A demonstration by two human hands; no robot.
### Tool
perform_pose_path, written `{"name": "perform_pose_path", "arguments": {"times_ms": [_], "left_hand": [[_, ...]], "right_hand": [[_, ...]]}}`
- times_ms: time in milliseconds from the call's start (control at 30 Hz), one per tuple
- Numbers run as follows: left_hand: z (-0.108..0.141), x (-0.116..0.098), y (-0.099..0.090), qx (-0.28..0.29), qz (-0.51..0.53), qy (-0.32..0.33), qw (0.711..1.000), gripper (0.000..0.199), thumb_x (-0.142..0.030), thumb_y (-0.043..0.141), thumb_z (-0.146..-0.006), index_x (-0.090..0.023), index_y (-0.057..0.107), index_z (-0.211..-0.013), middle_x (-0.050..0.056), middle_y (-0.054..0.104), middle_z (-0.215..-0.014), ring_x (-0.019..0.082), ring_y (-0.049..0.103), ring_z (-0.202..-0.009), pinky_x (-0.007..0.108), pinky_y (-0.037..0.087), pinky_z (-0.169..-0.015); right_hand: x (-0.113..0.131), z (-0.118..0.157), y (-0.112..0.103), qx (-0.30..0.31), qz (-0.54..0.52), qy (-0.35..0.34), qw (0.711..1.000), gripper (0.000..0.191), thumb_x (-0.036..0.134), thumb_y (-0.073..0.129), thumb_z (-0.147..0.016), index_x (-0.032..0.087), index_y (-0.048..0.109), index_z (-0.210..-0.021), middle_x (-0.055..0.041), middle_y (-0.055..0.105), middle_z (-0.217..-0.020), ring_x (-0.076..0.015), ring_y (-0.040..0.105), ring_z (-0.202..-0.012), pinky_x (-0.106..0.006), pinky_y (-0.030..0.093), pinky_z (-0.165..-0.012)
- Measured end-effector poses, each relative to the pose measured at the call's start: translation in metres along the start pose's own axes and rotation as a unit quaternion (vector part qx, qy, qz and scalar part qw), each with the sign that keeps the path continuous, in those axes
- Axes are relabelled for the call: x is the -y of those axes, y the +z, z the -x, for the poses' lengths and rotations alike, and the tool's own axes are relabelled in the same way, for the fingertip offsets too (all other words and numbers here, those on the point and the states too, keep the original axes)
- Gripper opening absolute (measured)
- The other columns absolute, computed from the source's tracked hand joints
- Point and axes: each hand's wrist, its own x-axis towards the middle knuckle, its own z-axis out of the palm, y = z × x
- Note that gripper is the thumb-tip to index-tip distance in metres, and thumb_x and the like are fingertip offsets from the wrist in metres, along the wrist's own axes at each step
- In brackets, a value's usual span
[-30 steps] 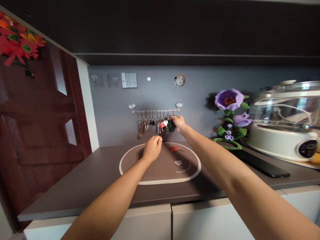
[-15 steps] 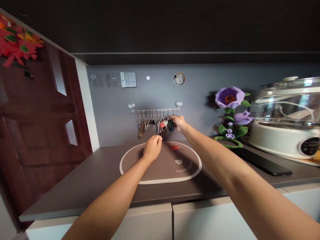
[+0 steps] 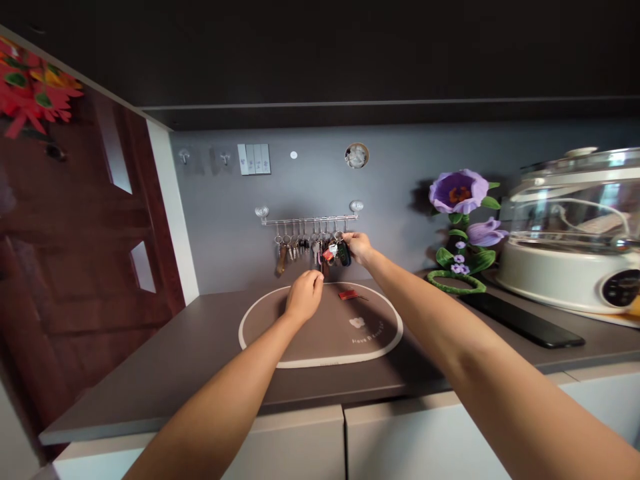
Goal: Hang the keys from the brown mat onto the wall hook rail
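Note:
A clear hook rail point(image 3: 310, 220) on the grey wall carries several key rings with keys point(image 3: 295, 248). At its right end, my right hand point(image 3: 358, 248) pinches a key ring point(image 3: 339, 236), from which a black car key point(image 3: 343, 254) and a red-and-white tag point(image 3: 330, 251) hang. My left hand point(image 3: 305, 293) is closed in a loose fist above the mat, just below the hanging keys. Whatever its fingers hold, if anything, is hidden. A small red object with a thin cord point(image 3: 349, 294) lies on the brown mat point(image 3: 280, 333).
On the counter point(image 3: 210, 353) to the right are a black phone-like slab point(image 3: 525, 321), purple fabric flowers point(image 3: 459, 193) and a white appliance with a clear cover point(image 3: 555, 273). A dark cabinet point(image 3: 320, 60) overhangs the counter. Clear hooks point(image 3: 225, 159) are fixed to the wall at left.
The car key and red-and-white tag under my right hand have swung and turned slightly. My right hand stays at the rail's right end; my left hand hardly moves. The view shifts a little.

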Motion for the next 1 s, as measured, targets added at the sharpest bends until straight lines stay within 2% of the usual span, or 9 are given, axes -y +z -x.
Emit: {"name": "perform_pose_path", "arguments": {"times_ms": [133,267,367,533,633,800,867,1000], "left_hand": [[0.000,0.000,0.000,0.001,-0.001,0.002,1.000,0.025,-0.023,0.032,-0.085,-0.017,0.056,-0.080,0.006,0.060,-0.079,0.016,0.053,-0.076,0.028,0.039,-0.070],[0.001,-0.002,0.000,0.006,0.002,0.001,1.000,0.026,-0.023,0.032,-0.085,-0.017,0.056,-0.079,0.005,0.059,-0.077,0.016,0.053,-0.075,0.027,0.039,-0.070],[0.001,-0.002,0.000,0.012,0.005,0.002,1.000,0.026,-0.024,0.031,-0.085,-0.017,0.056,-0.080,0.005,0.059,-0.077,0.016,0.053,-0.075,0.027,0.039,-0.070],[0.002,0.000,0.002,0.029,0.015,0.006,0.999,0.023,-0.023,0.034,-0.084,-0.018,0.056,-0.079,0.005,0.059,-0.078,0.016,0.053,-0.076,0.027,0.040,-0.070],[0.003,0.001,0.004,0.046,0.026,0.015,0.998,0.020,-0.022,0.037,-0.082,-0.018,0.056,-0.080,0.004,0.059,-0.078,0.016,0.053,-0.076,0.027,0.040,-0.071],[0.006,0.003,0.008,0.084,0.054,0.002,0.995,0.017,-0.023,0.042,-0.080,-0.018,0.057,-0.085,0.004,0.059,-0.081,0.015,0.054,-0.074,0.027,0.042,-0.069],[0.007,0.004,0.010,0.097,0.062,-0.004,0.993,0.017,-0.024,0.043,-0.079,-0.018,0.058,-0.087,0.005,0.060,-0.082,0.015,0.054,-0.074,0.027,0.042,-0.070],[0.007,0.005,0.012,0.121,0.064,-0.011,0.991,0.017,-0.024,0.044,-0.078,-0.018,0.058,-0.087,0.005,0.060,-0.082,0.015,0.055,-0.074,0.027,0.043,-0.070]], "right_hand": [[-0.001,0.001,0.000,-0.029,0.031,-0.025,0.999,0.013,0.024,0.056,-0.067,0.015,0.051,-0.058,0.0029,0.051,-0.046,-0.0085,0.044,-0.042,-0.023,0.038,-0.048],[-0.001,0.005,-0.003,-0.057,0.069,-0.044,0.995,0.007,0.020,0.056,-0.065,0.016,0.053,-0.061,0.0043,0.051,-0.050,-0.0076,0.044,-0.048,-0.022,0.038,-0.055],[0.000,0.014,-0.007,-0.072,0.094,-0.047,0.992,0.004,0.018,0.056,-0.064,0.016,0.056,-0.067,0.0026,0.055,-0.058,-0.0087,0.047,-0.056,-0.023,0.039,-0.063],[-0.002,0.040,-0.018,-0.113,0.128,-0.068,0.983,0.014,0.018,0.059,-0.063,0.017,0.056,-0.076,-0.0003,0.059,-0.076,-0.0106,0.051,-0.070,-0.025,0.038,-0.074],[-0.012,0.059,-0.025,-0.072,0.151,-0.070,0.983,0.009,0.018,0.058,-0.064,0.017,0.058,-0.072,0.0000,0.059,-0.073,-0.0101,0.051,-0.067,-0.025,0.038,-0.073],[-0.036,0.085,-0.039,-0.009,0.200,-0.018,0.980,0.004,0.017,0.059,-0.062,0.017,0.058,-0.066,0.0025,0.056,-0.057,-0.0085,0.046,-0.051,-0.023,0.038,-0.058],[-0.042,0.089,-0.046,0.005,0.249,-0.005,0.968,0.005,0.015,0.061,-0.060,0.018,0.058,-0.062,0.0030,0.055,-0.052,-0.0091,0.045,-0.048,-0.024,0.036,-0.055],[-0.046,0.088,-0.056,0.016,0.345,-0.045,0.937,0.010,0.013,0.067,-0.055,0.019,0.059,-0.055,0.0024,0.057,-0.052,-0.0107,0.048,-0.050,-0.024,0.036,-0.057]]}}
